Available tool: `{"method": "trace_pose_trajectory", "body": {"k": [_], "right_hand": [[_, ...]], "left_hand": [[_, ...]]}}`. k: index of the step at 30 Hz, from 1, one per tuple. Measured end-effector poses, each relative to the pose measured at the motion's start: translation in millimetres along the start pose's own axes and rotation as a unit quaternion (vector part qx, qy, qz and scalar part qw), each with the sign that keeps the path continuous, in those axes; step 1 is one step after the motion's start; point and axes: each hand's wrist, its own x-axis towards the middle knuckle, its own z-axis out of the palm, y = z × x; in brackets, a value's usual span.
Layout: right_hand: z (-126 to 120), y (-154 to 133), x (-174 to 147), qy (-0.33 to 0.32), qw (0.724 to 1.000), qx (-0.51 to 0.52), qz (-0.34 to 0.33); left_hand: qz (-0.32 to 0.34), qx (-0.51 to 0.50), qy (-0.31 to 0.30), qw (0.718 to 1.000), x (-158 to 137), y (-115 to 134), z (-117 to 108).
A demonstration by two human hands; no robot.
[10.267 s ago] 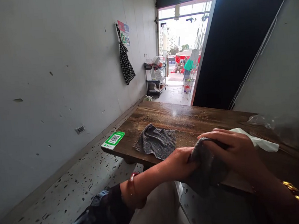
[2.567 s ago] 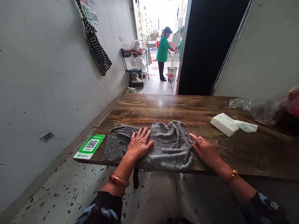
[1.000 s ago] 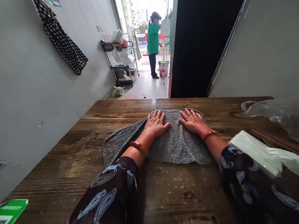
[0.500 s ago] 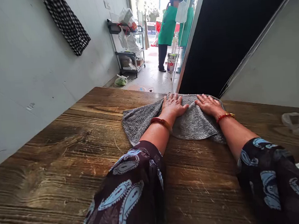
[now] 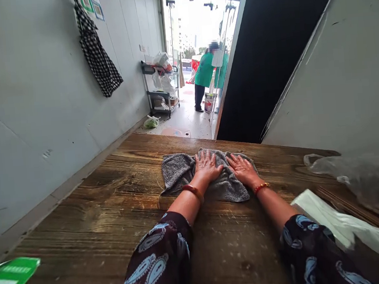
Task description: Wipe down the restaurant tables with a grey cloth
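While your L hand [image 5: 207,169] & R hand [image 5: 243,168] lie flat, fingers spread, on the rumpled grey cloth [image 5: 177,169] nr the tabletop's [image 5: 118,235] far edge, uneven pressure could bunch it, & overreaching fwd could prob. drag it off.

Dark paisley sleeves [image 5: 154,260] accompany a brown bangle [image 5: 194,191] and a red bracelet [image 5: 261,187].

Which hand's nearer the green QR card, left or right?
Left. The left hand lies on gray cloth, farther up the table and to the right of the card. The right hand is also on the cloth, farther right.
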Motion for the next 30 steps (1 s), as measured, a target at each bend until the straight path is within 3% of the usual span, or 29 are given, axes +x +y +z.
{"method": "trace_pose_trajectory", "body": {"k": [13,19,24,30], "right_hand": [[-11,-73,-223,0.002,0.996,0.050,-0.075],[-14,-100,-299,0.005,0.990,0.065,-0.122],[-24,-144,-313,-0.003,0.977,0.101,-0.186],[-32,-191,-249,-0.013,0.961,0.120,-0.249]], "left_hand": [[0.026,0.041,-0.034,0.998,-248,40,-26],[0.059,0.036,-0.050,0.996,-333,48,-30],[0.072,0.052,-0.072,0.993,-361,21,-39],[-0.018,0.059,-0.077,0.995,-329,-42,-54]]}}
